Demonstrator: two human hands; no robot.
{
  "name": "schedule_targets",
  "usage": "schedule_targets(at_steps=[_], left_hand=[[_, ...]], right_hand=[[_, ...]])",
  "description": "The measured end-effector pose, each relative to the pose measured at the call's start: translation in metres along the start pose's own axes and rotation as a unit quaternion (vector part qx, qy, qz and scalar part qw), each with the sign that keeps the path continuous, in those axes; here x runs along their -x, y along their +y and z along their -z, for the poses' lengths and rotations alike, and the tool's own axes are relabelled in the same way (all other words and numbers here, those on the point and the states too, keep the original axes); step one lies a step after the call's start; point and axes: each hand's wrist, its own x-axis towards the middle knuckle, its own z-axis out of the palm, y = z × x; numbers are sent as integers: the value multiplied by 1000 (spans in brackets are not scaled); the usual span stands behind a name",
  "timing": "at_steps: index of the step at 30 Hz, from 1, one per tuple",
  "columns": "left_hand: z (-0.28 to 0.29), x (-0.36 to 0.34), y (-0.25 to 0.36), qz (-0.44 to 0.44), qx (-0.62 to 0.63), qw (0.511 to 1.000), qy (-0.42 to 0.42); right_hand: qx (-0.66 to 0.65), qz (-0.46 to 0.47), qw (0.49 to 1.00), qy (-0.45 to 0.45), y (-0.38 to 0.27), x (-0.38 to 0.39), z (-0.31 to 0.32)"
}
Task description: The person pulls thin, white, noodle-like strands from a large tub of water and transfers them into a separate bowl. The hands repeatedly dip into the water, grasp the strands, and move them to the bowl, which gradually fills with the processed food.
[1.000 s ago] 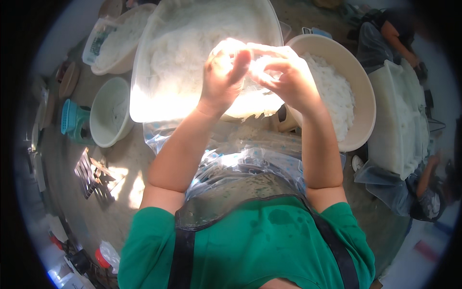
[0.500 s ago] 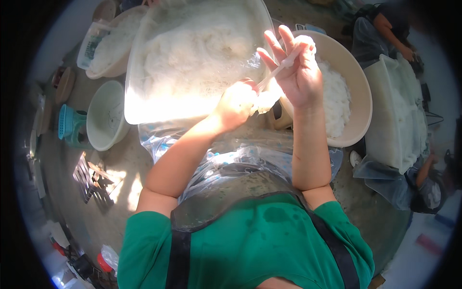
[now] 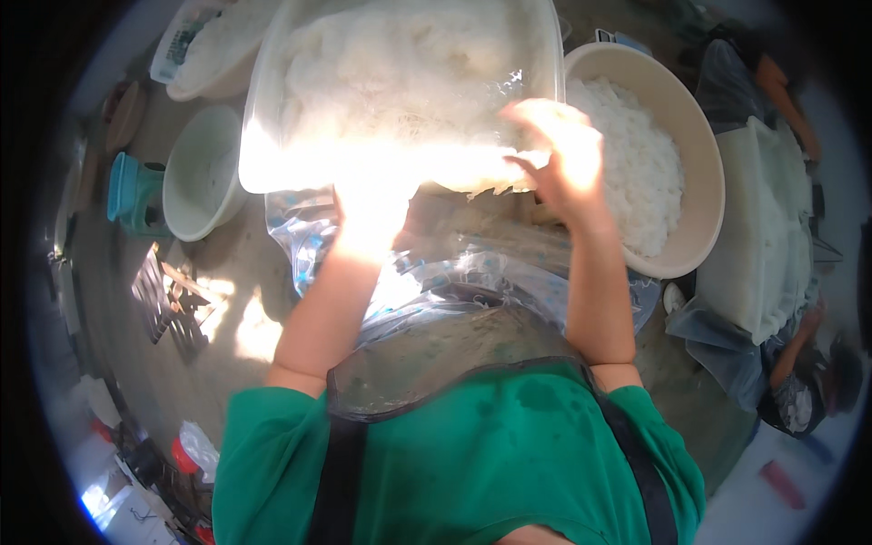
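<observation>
In the head view, the only one, a big pale tub (image 3: 255, 109) is standing in front of the person and holding a white stringy mass (image 3: 391, 64), while strong light is bleaching out its near edge. The left hand (image 3: 374, 204) is resting at or just below that edge; glare is washing over its fingers, so I cannot tell whether it is grasping anything. The right hand (image 3: 568, 163) is hovering over the tub's near right corner, slightly blurred, its thumb and fingers parting in a loose, released curve. Just to the right, a round cream basin (image 3: 704, 163) is holding white pieces (image 3: 636, 163), and beyond it a long white tub (image 3: 740, 227) is carrying more pale stuff. Near the far right edge, one co-worker's arm (image 3: 786, 100) is showing above and another co-worker (image 3: 795, 363) is appearing below. On the left, a pale green bowl (image 3: 195, 195) is sitting beside a teal plastic stool (image 3: 123, 186), and a further basin (image 3: 227, 45) with white contents is lying up near the top. Grey floor (image 3: 218, 400) is spreading around all this, sunlight falling in bright patches near a dark slatted thing (image 3: 159, 295). Toward the lower left, a red object (image 3: 184, 456) is lying against a clear plastic bag (image 3: 205, 445). Clear plastic sheeting (image 3: 309, 236) is hanging in folds below the tub, above the person's dark apron (image 3: 454, 363).
</observation>
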Motion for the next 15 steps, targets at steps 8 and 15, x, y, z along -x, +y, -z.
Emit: schedule_targets(at_steps=[8,15], left_hand=[[-10,67,5,345,71,935,-37],[-99,35,71,13,-91,984,-155]], right_hand=[[-172,-30,982,-74,-13,-2,-6],[-304,-124,933,-145,-50,-45,58]])
